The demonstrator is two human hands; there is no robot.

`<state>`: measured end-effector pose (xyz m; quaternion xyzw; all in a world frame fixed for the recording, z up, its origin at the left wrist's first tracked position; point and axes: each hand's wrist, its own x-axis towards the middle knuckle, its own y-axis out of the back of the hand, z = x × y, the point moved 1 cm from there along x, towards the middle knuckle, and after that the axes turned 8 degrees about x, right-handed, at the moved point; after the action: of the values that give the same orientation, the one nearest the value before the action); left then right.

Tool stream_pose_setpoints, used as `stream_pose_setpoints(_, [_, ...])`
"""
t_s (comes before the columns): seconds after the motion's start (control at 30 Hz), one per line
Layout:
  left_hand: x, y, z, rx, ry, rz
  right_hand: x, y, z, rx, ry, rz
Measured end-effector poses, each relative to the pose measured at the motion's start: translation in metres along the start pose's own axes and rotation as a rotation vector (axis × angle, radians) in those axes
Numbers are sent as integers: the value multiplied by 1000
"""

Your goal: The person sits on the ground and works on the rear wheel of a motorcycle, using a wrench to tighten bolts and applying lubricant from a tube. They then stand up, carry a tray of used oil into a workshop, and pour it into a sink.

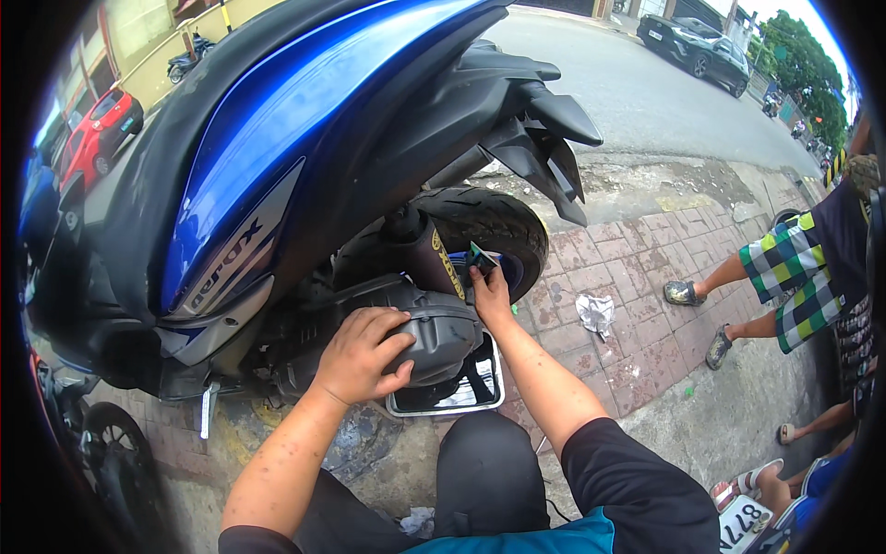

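A blue and black scooter [268, 120] stands close in front of me, its rear wheel's tyre [517, 226] on the right side. My left hand [365, 351] lies on the black plastic casing [441, 337] low on the scooter, fingers spread and holding nothing. Beside the dark cylinder with yellow lettering [430, 260], my right hand [489, 288] pinches a small dark object with a green part [478, 257] in front of the wheel; its exact kind I cannot make out. Under the casing sits a shallow tray with a pale rim [501, 383], holding something dark and shiny.
A crumpled white cloth or paper [595, 314] lies on the brick paving right of the wheel. Further right, a person in checked shorts [784, 249] stands in clogs. A licence plate [741, 524] shows at lower right. Parked cars [697, 46] line the road beyond.
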<state>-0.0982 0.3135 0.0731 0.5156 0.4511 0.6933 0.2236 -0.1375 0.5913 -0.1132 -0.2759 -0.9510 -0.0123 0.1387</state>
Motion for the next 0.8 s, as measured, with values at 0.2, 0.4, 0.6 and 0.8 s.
stream_pose_setpoints(0.2, [3,-6,1,-75,-28,53,14,19,23,-89,101,152])
stream_pose_setpoints(0.4, [-1,-6,2,-148,-43,142,15,20,4,-297,-24,292])
stream_pose_setpoints(0.6, [-10,-11,-4,-146,-77,144,2,-3,-16,-256,-103,351])
stream_pose_setpoints(0.8, [-14,-9,-8,-153,-97,149,2,2,-22,-372,-217,326])
